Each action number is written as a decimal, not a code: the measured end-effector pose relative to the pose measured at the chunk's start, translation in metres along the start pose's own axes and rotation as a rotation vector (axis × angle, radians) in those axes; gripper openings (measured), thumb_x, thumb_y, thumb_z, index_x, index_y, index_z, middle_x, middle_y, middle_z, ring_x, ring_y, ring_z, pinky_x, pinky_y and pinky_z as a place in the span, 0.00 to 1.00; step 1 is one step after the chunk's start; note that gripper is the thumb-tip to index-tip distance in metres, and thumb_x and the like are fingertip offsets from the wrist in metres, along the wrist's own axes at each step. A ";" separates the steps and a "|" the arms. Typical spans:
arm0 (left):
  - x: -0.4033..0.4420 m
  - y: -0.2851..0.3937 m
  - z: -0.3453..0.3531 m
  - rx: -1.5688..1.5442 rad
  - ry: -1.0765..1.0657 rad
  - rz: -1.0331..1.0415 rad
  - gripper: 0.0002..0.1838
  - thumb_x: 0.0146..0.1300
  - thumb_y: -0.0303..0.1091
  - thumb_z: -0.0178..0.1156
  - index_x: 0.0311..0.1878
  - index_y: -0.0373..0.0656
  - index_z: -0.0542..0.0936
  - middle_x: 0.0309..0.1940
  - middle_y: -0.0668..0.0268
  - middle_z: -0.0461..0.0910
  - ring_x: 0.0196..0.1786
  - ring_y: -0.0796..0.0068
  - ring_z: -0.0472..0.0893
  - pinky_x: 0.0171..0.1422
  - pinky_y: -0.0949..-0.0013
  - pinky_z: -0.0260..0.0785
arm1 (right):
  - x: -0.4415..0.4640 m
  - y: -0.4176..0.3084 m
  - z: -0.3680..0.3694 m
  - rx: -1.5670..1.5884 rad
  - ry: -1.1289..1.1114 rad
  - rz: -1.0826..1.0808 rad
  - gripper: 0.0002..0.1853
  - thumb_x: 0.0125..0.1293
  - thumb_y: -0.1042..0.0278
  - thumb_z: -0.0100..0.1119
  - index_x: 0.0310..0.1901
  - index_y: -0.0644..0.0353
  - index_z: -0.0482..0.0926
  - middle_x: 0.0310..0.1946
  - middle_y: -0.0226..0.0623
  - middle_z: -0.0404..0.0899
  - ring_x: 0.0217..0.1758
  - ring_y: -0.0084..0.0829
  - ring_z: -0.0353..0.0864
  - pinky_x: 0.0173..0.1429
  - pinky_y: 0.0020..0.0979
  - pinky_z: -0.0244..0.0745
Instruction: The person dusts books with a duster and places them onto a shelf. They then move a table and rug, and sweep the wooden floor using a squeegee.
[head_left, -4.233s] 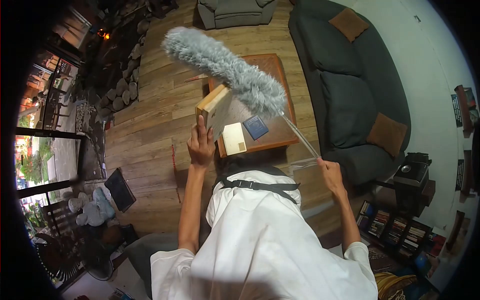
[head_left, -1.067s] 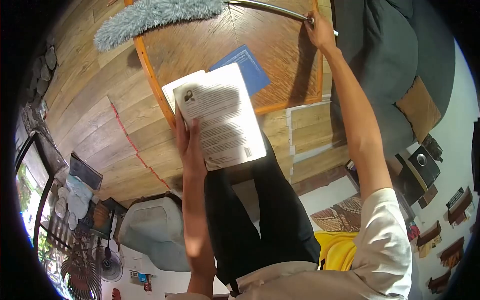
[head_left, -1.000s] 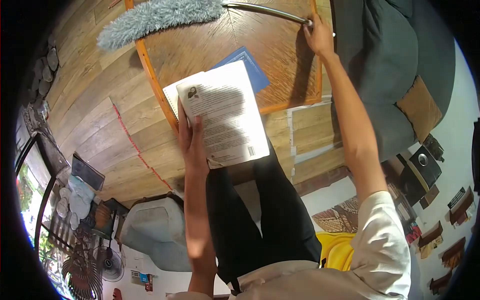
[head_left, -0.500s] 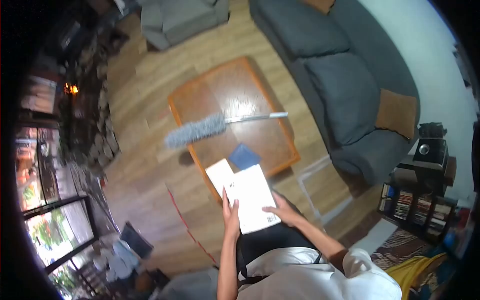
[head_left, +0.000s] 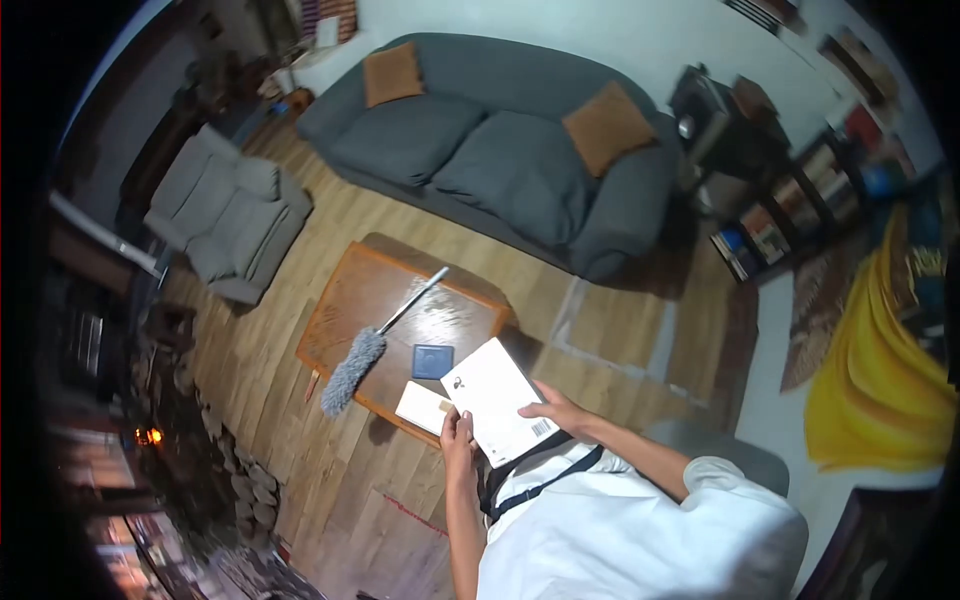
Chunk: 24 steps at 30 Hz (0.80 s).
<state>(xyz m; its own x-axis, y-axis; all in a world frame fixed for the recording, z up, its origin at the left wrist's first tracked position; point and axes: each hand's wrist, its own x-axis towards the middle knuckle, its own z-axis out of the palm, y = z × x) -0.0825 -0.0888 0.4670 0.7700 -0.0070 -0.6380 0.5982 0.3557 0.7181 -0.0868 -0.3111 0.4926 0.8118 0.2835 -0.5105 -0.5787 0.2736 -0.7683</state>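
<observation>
A white book (head_left: pixel 498 402), its printed cover with a barcode facing up, is held between both my hands above my lap. My left hand (head_left: pixel 458 432) grips its left edge, and my right hand (head_left: pixel 556 408) grips the right edge with the thumb on top. Beyond it, a small blue book (head_left: pixel 433 361) and a pale notebook (head_left: pixel 421 408) lie on the wooden table (head_left: pixel 335 300). The grey fluffy duster (head_left: pixel 354 372) rests across the tabletop, its head over the near-left edge and its metal handle pointing away.
Behind the table stands a dark grey sofa (head_left: pixel 400 140) with brown cushions. A grey armchair (head_left: pixel 230 215) is at the left. To the right are a bookshelf (head_left: pixel 775 225) and a yellow cloth (head_left: pixel 870 370). Stones line the floor at the lower left.
My right hand has let go of the duster, which now lies on the table, and has taken hold of the book. The view has turned towards the sofa.
</observation>
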 end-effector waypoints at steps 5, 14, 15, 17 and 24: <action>-0.037 -0.030 0.058 -0.025 -0.170 0.087 0.28 0.67 0.31 0.61 0.66 0.37 0.63 0.54 0.56 0.75 0.48 0.74 0.78 0.45 0.74 0.72 | -0.069 0.017 -0.030 0.019 0.070 -0.217 0.38 0.62 0.71 0.65 0.71 0.63 0.57 0.63 0.40 0.71 0.65 0.29 0.69 0.69 0.32 0.64; -0.038 -0.080 0.189 0.317 -0.459 0.121 0.30 0.65 0.28 0.64 0.66 0.36 0.63 0.57 0.54 0.74 0.57 0.69 0.75 0.62 0.67 0.68 | -0.157 0.036 -0.136 0.151 0.445 -0.428 0.30 0.59 0.66 0.70 0.60 0.65 0.69 0.53 0.37 0.79 0.55 0.25 0.76 0.61 0.30 0.71; -0.035 -0.088 0.208 0.444 -0.460 0.129 0.32 0.65 0.28 0.64 0.68 0.34 0.61 0.59 0.53 0.74 0.60 0.69 0.74 0.65 0.67 0.65 | -0.167 0.032 -0.151 0.173 0.469 -0.446 0.30 0.59 0.66 0.70 0.60 0.65 0.69 0.53 0.37 0.79 0.55 0.25 0.76 0.61 0.30 0.71; -0.031 -0.101 0.252 0.605 -0.533 0.154 0.33 0.66 0.32 0.64 0.69 0.34 0.60 0.59 0.52 0.73 0.62 0.66 0.73 0.67 0.66 0.63 | -0.186 0.021 -0.178 -0.079 0.634 -0.527 0.32 0.58 0.63 0.70 0.61 0.67 0.68 0.50 0.43 0.81 0.53 0.30 0.80 0.57 0.32 0.73; -0.024 -0.172 0.437 0.699 -0.853 0.075 0.49 0.63 0.53 0.62 0.76 0.46 0.43 0.64 0.59 0.64 0.65 0.63 0.66 0.64 0.64 0.64 | -0.237 -0.040 -0.279 -0.733 1.032 -0.381 0.31 0.57 0.62 0.63 0.60 0.67 0.66 0.37 0.57 0.81 0.38 0.58 0.81 0.39 0.48 0.76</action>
<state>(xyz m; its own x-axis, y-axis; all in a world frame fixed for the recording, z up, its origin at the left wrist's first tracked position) -0.1070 -0.5587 0.4801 0.5488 -0.7453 -0.3787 0.3302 -0.2229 0.9172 -0.2343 -0.6459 0.5371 0.7880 -0.6151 -0.0243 -0.3912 -0.4698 -0.7914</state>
